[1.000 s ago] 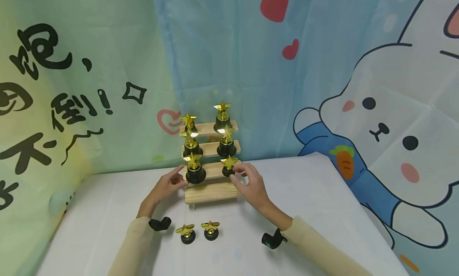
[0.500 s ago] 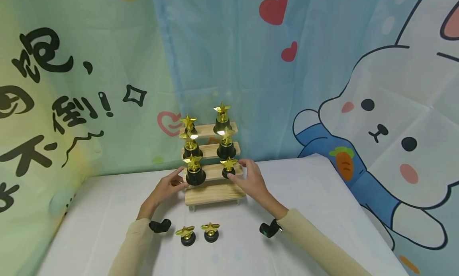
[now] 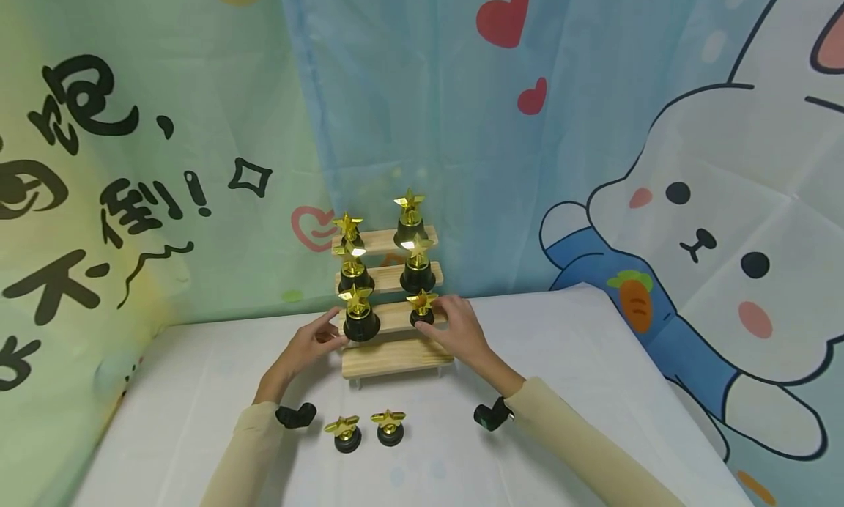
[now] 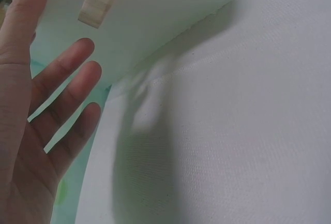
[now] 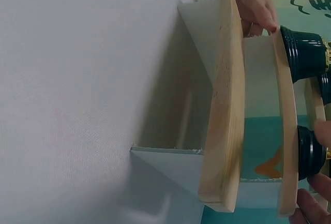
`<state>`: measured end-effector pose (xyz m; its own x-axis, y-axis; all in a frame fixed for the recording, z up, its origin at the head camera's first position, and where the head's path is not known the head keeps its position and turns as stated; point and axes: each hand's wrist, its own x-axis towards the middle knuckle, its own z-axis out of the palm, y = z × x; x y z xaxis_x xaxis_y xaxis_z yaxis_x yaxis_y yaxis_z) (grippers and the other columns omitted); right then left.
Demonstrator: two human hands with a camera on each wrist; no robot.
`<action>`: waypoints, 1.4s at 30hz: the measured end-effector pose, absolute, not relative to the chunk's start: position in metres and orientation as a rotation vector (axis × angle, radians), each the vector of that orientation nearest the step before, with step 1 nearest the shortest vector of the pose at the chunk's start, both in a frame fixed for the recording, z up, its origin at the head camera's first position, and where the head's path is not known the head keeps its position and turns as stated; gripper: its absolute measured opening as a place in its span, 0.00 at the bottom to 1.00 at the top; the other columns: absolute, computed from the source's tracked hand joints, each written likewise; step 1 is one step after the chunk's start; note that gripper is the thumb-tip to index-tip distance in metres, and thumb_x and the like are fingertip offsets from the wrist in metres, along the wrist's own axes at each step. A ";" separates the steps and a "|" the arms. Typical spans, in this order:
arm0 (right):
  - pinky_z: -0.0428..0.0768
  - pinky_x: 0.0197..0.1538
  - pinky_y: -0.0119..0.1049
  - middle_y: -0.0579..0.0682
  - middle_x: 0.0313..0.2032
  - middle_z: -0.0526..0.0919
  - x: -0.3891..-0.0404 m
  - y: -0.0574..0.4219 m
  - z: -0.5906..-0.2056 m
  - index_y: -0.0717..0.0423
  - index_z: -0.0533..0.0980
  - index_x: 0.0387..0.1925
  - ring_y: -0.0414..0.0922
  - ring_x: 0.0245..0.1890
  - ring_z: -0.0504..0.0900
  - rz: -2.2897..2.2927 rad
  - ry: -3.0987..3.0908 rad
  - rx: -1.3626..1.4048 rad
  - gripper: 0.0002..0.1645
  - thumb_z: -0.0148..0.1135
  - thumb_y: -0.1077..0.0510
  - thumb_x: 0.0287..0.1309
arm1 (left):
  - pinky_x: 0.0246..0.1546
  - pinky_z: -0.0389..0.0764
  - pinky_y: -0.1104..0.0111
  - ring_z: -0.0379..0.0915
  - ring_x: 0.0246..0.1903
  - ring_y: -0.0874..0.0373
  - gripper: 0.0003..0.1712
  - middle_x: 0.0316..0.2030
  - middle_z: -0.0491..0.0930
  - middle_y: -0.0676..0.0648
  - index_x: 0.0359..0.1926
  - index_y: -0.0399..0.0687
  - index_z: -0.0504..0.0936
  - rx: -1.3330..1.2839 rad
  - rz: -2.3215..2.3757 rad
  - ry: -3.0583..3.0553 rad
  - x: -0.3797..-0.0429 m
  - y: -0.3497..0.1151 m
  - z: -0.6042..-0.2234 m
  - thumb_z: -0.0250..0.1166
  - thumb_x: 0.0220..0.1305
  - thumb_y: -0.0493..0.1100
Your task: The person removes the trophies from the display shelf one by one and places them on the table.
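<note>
A four-step wooden stand with white side panels carries star trophies. My right hand pinches a small gold star trophy at the right end of the second step from the bottom. The right wrist view shows its black base against the board, between thumb and fingers. My left hand is at the left end of that step, thumb tip right at the board's end beside a larger trophy. Its other fingers extend loosely in the left wrist view, around nothing.
Trophies also stand on the upper steps, including one at the top right. Two small star trophies, left and right, stand on the white tablecloth before the stand. A printed cloth hangs behind.
My right hand has shifted slightly: its index finger opened away from the small trophy, then came back in against it. My left hand stays in place at the stand's left side.
</note>
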<state>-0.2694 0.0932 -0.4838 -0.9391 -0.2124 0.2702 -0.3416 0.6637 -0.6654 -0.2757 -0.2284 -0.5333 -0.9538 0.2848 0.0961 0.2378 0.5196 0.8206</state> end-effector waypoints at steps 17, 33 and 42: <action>0.71 0.50 0.50 0.56 0.44 0.80 -0.270 0.092 -0.490 0.59 0.79 0.46 0.54 0.46 0.74 1.044 -2.633 0.465 0.26 0.72 0.46 0.52 | 0.44 0.78 0.66 0.79 0.40 0.57 0.42 0.42 0.82 0.42 0.73 0.44 0.60 0.470 1.456 2.672 -0.277 -0.227 -0.536 0.68 0.62 0.47; 0.73 0.53 0.53 0.56 0.41 0.83 -0.237 0.092 -0.477 0.55 0.79 0.41 0.54 0.47 0.78 1.179 -2.567 0.517 0.21 0.74 0.47 0.50 | 0.47 0.78 0.63 0.79 0.41 0.55 0.43 0.42 0.83 0.42 0.73 0.47 0.60 0.451 1.462 2.663 -0.274 -0.225 -0.532 0.68 0.62 0.48; 0.75 0.51 0.49 0.51 0.41 0.83 -0.208 0.093 -0.468 0.50 0.77 0.36 0.50 0.47 0.79 1.189 -2.621 0.564 0.18 0.74 0.47 0.48 | 0.43 0.78 0.66 0.79 0.41 0.55 0.43 0.42 0.82 0.41 0.73 0.43 0.60 0.454 1.455 2.671 -0.276 -0.228 -0.533 0.68 0.62 0.47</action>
<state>-0.2080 0.0927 -0.4677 -0.9051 -0.2557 0.3397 -0.4240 0.6016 -0.6769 -0.2761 -0.2278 -0.5329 -0.9542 0.2875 0.0822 0.2250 0.5090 0.8309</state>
